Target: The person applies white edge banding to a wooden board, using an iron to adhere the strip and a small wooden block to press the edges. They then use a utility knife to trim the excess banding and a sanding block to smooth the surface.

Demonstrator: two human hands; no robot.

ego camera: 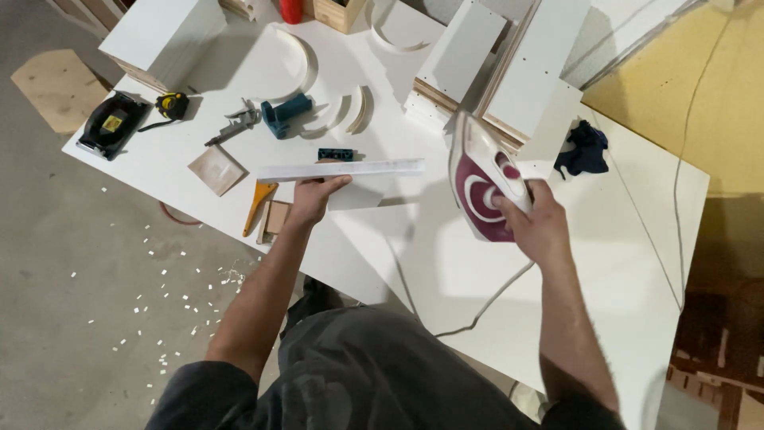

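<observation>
The iron (pixel 483 179) held up at the right is white with a deep magenta body and curved white bands across it, and its cord (pixel 485 302) is white. The board (pixel 342 170) standing on edge at the centre is plain white, as is the table (pixel 621 263) under it. On the far left lie a black sander (pixel 111 123) with a yellow label, a yellow and black tape measure (pixel 172 104), a teal blue clamp (pixel 285 112) and an orange-handled tool (pixel 258 204). A dark navy cloth (pixel 585 149) sits at the far right, beside a mustard yellow sheet (pixel 684 87). The floor (pixel 72 263) is grey, speckled with white chips
</observation>
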